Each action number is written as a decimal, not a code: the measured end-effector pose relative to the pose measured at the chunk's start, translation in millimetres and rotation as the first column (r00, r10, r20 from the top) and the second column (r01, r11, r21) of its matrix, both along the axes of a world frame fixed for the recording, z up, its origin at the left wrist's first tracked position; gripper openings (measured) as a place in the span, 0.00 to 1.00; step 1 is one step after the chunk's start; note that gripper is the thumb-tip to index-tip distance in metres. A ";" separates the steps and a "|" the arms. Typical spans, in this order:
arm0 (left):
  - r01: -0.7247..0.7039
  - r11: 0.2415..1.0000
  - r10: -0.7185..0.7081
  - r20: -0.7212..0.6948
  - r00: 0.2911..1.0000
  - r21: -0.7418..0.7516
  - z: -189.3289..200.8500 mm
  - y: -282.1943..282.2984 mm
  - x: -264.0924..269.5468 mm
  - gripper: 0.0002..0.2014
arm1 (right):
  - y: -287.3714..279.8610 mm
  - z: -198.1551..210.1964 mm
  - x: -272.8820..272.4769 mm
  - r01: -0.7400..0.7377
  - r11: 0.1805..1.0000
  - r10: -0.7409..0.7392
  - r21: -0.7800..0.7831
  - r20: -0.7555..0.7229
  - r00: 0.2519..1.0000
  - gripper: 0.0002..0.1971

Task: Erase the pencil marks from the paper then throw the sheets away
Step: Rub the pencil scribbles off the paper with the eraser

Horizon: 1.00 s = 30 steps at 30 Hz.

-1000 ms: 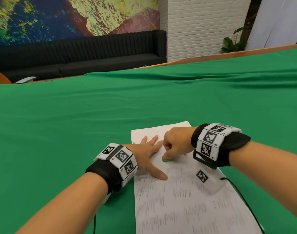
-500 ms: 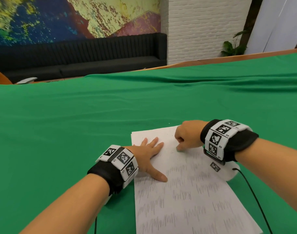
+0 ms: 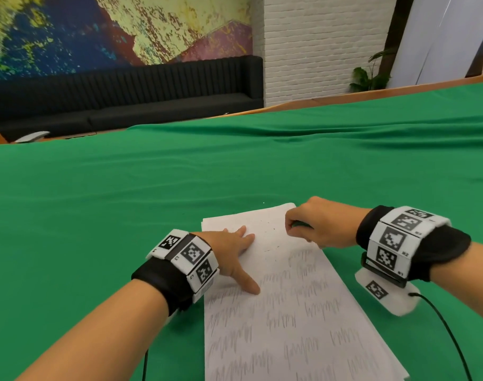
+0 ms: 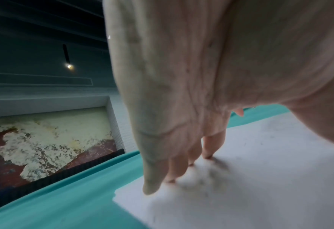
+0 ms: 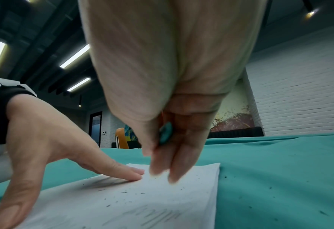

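Note:
A stack of white paper sheets (image 3: 290, 312) lies on the green cloth, covered in grey pencil scribbles except for a rubbed band near its far edge. My left hand (image 3: 232, 251) rests flat on the paper's left side, fingers spread and thumb pointing toward me; the left wrist view shows its fingertips (image 4: 207, 152) pressing the sheet (image 4: 260, 178). My right hand (image 3: 314, 226) is at the far right corner of the paper, pinching a small green eraser (image 5: 165, 134) between thumb and fingers. Dark eraser crumbs (image 5: 123, 192) dot the sheet (image 5: 142, 209).
The green tablecloth (image 3: 125, 202) spreads wide on every side, with folds toward the far right. Crumbs lie on the cloth (image 5: 279, 178) right of the paper. A black cable (image 3: 454, 339) trails from my right wrist. A black sofa (image 3: 125, 100) stands beyond the table.
My right hand with the eraser has moved from beside the left fingers out to the paper's far right corner. The top rows of scribbles are gone. The left hand has stayed put.

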State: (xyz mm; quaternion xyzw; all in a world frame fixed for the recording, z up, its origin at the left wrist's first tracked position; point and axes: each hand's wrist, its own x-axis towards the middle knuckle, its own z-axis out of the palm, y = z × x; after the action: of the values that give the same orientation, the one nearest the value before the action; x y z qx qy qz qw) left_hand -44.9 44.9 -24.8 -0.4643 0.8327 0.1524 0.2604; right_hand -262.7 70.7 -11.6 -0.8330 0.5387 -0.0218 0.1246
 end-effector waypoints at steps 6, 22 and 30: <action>0.019 0.999 -0.023 -0.091 0.996 -0.047 6.7 -1.2 -40.3 0.58 | 3.5 1.5 0.8 0.024 1.000 -0.025 -0.007 -0.027 0.999 0.14; 0.041 0.999 -0.041 -0.023 0.999 -0.005 -9.2 -12.0 -47.6 0.57 | -0.5 -15.2 4.2 0.029 0.998 -0.029 0.062 0.007 1.000 0.08; 0.033 0.999 -0.033 -0.021 0.999 0.003 -9.0 -12.2 -48.2 0.57 | 0.1 -15.5 6.7 0.048 0.977 -0.067 0.207 0.090 0.994 0.05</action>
State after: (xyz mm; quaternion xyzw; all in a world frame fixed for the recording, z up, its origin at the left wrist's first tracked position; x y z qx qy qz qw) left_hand -93.1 32.7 -33.8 -0.4485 0.8425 0.1543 0.2552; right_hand -255.9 70.8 -27.1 -0.7978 0.5553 -0.0100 0.2345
